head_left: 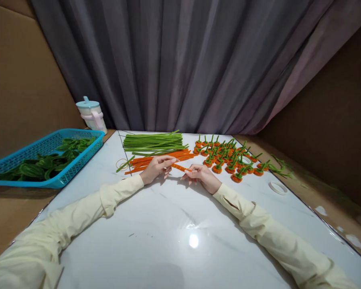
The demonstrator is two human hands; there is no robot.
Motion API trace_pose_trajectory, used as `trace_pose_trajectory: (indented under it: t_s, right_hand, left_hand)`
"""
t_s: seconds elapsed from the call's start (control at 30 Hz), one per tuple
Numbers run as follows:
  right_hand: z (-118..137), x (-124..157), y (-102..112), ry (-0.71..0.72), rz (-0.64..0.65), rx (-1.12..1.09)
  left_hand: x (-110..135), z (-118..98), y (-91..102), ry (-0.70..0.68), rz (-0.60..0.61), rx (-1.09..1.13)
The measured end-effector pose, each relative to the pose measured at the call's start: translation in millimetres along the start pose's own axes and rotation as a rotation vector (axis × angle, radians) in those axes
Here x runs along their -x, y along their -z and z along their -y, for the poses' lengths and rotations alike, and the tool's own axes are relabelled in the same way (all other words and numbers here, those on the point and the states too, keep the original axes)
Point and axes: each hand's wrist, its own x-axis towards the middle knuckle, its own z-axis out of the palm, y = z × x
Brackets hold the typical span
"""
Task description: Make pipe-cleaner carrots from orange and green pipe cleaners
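Note:
Both my arms in pale yellow sleeves reach across a white glossy table (174, 224). My left hand (157, 167) and my right hand (201, 176) pinch the two ends of one orange pipe cleaner (180, 167) held just above the tabletop. Right behind my left hand lies a loose pile of orange pipe cleaners (156, 159). Behind that pile is a bundle of green pipe cleaners (153, 143). Several small orange coiled pieces with green stems (228, 158) are spread out beyond my right hand.
A blue plastic basket (69, 176) with curled green pieces stands at the left edge. A white lidded cup (92, 114) is behind it. A white tape ring (278, 188) lies at the right. A grey curtain and brown cardboard walls close the back and sides.

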Motion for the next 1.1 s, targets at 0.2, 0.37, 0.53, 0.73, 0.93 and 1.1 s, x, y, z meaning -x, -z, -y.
trace_pose_trajectory:
  t_s: [0.2,0.37,0.53,0.73,0.93,1.1]
  right_hand:
    - [-0.2,6.9,-22.6,-0.068,0.105,-0.132]
    - [-0.1,8.3,-37.2,-0.108,0.166,-0.156]
    - [-5.2,5.0,-44.0,-0.146,0.242,-0.322]
    - [-11.4,-10.5,-56.2,-0.171,0.384,-0.467]
    - [-12.4,-25.0,-58.3,-0.17,0.467,-0.493]
    - [-15.4,-23.8,-55.2,-0.158,0.423,-0.461]
  left_hand:
    - [-4.6,-3.3,-12.4,0.003,-0.167,0.198]
    - [-7.8,-11.2,-14.7,0.019,-0.201,0.184]
    - [-10.2,-19.7,-19.1,-0.017,-0.243,0.12]
    - [-14.6,-33.0,-22.8,0.006,-0.264,0.04]
    - [-16.9,-51.4,-15.2,-0.053,-0.187,-0.143]
    - [-16.4,-45.2,-14.0,-0.018,-0.26,-0.018]
